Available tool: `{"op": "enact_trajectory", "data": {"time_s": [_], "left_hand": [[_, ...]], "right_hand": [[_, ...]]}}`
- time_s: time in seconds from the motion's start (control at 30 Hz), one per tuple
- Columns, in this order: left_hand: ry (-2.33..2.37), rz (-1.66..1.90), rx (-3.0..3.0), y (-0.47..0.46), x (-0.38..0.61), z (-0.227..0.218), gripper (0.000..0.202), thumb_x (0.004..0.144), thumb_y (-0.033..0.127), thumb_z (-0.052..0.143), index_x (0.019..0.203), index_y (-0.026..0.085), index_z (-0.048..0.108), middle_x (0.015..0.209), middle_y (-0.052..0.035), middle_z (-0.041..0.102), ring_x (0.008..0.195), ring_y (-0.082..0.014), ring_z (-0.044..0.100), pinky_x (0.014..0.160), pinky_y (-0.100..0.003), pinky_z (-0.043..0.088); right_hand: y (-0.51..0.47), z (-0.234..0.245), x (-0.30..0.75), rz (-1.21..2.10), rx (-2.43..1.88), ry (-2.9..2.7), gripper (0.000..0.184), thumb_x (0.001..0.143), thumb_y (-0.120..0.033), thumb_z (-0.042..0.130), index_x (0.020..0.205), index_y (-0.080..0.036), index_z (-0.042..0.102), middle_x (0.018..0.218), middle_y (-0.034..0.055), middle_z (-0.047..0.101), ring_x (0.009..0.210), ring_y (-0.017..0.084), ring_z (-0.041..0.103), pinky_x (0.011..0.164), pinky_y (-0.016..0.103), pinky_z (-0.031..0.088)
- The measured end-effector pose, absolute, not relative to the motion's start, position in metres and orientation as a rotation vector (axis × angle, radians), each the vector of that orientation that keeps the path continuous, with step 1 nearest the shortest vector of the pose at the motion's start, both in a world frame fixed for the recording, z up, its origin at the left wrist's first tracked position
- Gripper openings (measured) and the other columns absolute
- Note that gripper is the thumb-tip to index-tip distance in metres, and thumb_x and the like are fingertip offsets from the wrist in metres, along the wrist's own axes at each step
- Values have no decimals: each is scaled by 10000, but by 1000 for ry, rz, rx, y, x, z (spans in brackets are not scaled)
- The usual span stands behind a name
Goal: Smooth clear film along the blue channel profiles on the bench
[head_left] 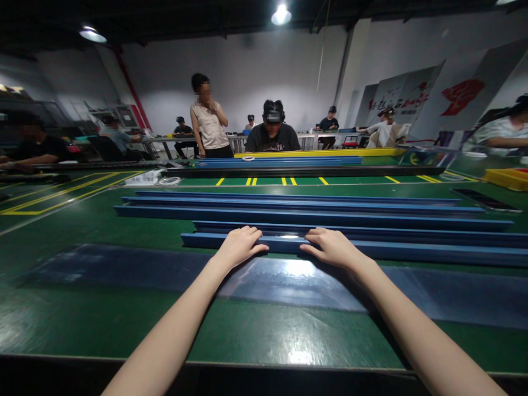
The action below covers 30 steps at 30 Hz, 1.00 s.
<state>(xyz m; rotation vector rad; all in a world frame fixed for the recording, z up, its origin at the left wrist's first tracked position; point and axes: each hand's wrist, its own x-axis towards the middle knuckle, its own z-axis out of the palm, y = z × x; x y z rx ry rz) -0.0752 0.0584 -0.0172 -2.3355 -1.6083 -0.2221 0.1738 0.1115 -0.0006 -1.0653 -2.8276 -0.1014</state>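
A long blue channel (284, 242) lies lengthwise across the green table in front of me. My left hand (241, 243) is closed around it, fingers over the top and thumb along the near side. A short gap to the right, my right hand (330, 246) grips the same channel in a like way, its thumb pointing inward. Under my wrists a clear plastic strip (264, 283) lies flat and shiny, partly covered by my forearms. Just beyond my fingers, several more blue rails (313, 212) lie side by side.
Farther back lie a black rail (289, 171), a pale blue rail (272, 161) and a yellow rail (313, 153). A phone (485, 200) and a yellow bin (509, 179) are at the right. A person (272, 135) sits opposite; another (210, 124) stands behind.
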Motion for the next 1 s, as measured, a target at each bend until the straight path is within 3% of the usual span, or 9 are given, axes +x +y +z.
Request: {"op": "enact_trajectory", "data": {"time_s": [1.0], "left_hand": [[-1600,-220,-2335,58,-76,-17,353,834,504,403,877,182,540,916,-38,615,856,-182,558,682,-257,405]], "right_hand": [[112,-1,174,-108,-1065,-2820,421,874,-458,302,852,-186,624,893,65,624,854,180,565,673,241,370]]}}
